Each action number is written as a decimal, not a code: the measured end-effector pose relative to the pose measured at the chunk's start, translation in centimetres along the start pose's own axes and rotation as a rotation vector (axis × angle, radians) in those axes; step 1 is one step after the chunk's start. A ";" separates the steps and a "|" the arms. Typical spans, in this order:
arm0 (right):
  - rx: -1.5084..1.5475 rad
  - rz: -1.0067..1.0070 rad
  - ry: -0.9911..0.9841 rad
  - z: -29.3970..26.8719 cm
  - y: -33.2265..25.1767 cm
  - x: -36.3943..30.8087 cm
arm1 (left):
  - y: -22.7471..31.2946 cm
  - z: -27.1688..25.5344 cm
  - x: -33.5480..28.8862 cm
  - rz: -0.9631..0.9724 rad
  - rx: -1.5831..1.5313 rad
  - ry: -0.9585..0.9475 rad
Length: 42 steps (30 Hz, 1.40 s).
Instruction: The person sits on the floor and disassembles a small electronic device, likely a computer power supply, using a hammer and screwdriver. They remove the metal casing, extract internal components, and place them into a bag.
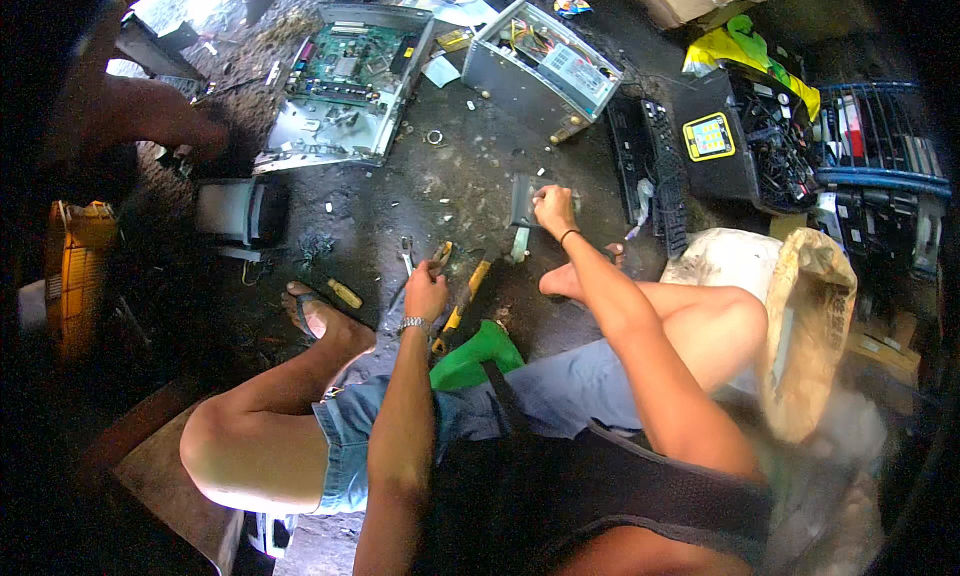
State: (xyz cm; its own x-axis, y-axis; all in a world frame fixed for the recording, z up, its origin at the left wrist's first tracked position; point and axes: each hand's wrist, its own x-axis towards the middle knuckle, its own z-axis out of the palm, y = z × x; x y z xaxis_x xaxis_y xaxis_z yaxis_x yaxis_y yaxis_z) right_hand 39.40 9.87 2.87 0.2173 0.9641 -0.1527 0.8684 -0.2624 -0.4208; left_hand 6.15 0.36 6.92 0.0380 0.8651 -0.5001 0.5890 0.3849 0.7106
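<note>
My right hand [555,212] is closed at the edge of a small flat grey piece [521,198] on the dark ground. Just below that piece lies a pale green strip [520,242]. My left hand [427,292], with a metal watch at its wrist, has its fingers curled low over the ground. A yellow-orange tool end [443,250] shows at its fingertips; whether the hand grips it is unclear. A wrench [407,255] lies beside that hand. Between my hands rests a tool with a yellow and black handle [464,304]. A yellow handle [345,294] lies near my left foot.
An opened computer case with a green circuit board [345,71] lies at the far left. Farther right stands an opened case with a power supply [575,74]. Keyboards [664,171], a black bin of cables [770,136] and a sack [805,326] line the right. Another person's limb [135,126] shows upper left.
</note>
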 end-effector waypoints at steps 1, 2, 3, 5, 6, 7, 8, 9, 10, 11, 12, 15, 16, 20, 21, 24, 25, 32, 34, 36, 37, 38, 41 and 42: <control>0.060 -0.011 -0.053 -0.7 -1.7 0.3 | -0.4 -0.3 0.0 0.038 -0.052 0.022; 0.170 0.127 -0.209 -1.6 -3.2 1.3 | 0.1 -0.1 0.3 0.090 -0.114 0.044; 0.321 0.126 -0.318 -2.8 -6.5 1.6 | 0.1 -0.4 0.4 0.124 -0.167 0.091; 0.620 0.114 -0.575 -6.4 -15.2 0.2 | 1.7 -1.5 0.5 0.250 -0.232 0.282; 0.761 0.050 -0.587 -7.4 -16.4 0.6 | 4.8 -2.4 1.4 0.340 -0.239 0.288; 0.903 -0.002 -0.603 -7.7 -17.0 0.4 | 7.5 -3.6 1.3 0.422 -0.243 0.281; 1.036 -0.062 -0.612 -8.6 -17.6 0.4 | 10.1 -5.0 0.5 0.462 -0.254 0.332; 1.218 -0.093 -0.653 -9.8 -18.7 0.4 | 12.8 -6.5 -0.3 0.504 -0.269 0.386; 1.399 -0.126 -0.696 -10.9 -20.4 -0.1 | 15.2 -8.2 -1.3 0.545 -0.283 0.443; 1.577 -0.155 -0.732 -12.2 -21.8 -0.6 | 17.3 -10.1 -2.4 0.579 -0.287 0.473; 1.667 -0.238 -0.705 -13.4 -22.7 -0.9 | 19.0 -11.9 -3.4 0.617 -0.293 0.495; 1.765 -0.167 -0.671 -16.9 -26.0 -2.3 | 21.5 -16.3 -6.1 0.723 -0.191 0.620; 1.838 -0.203 -0.665 -17.0 -26.3 -2.6 | 21.7 -16.6 -6.7 0.740 -0.195 0.666; 1.876 -0.075 -0.696 -17.8 -27.2 -3.7 | 21.3 -17.5 -8.5 0.757 -0.145 0.729; 1.892 -0.083 -0.729 -18.1 -27.6 -4.1 | 21.1 -17.3 -8.7 0.748 -0.150 0.724; 1.761 -0.214 -0.587 -17.8 -28.9 -5.2 | 21.1 -17.9 -9.4 0.762 -0.115 0.726; 1.678 -0.274 -0.485 -18.2 -29.1 -5.6 | 21.1 -17.8 -9.2 0.767 -0.196 0.689; 1.121 -0.331 0.011 -24.5 -33.6 -9.4 | 19.3 -17.6 -9.9 0.515 -0.998 0.339; 0.726 -0.429 0.426 -25.3 -32.4 -8.9 | 19.4 -17.4 -9.9 0.522 -1.235 0.237; 0.676 -0.407 0.467 -26.2 -31.8 -9.2 | 19.8 -17.4 -10.2 0.521 -1.349 0.177; 0.797 -0.353 0.350 -26.2 -31.3 -9.9 | 19.9 -17.4 -10.3 0.513 -1.361 0.158; 0.917 -0.297 0.231 -26.2 -30.8 -10.4 | 19.9 -17.3 -10.3 0.505 -1.373 0.139; 0.957 -0.183 -0.118 -26.3 -29.5 -11.3 | 20.4 -17.2 -10.5 0.498 -1.412 0.100; 0.951 -0.169 -0.143 -26.3 -29.5 -11.6 | 20.5 -17.1 -10.5 0.498 -1.425 0.092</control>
State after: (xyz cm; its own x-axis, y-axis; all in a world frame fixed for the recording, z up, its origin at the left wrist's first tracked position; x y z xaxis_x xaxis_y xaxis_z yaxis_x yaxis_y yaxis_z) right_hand 22.96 7.55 40.61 0.0122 0.9945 -0.1043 0.1473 -0.1050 -0.9835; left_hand 4.03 4.63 35.20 -0.0888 0.9930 -0.0773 -0.7225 -0.0107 0.6913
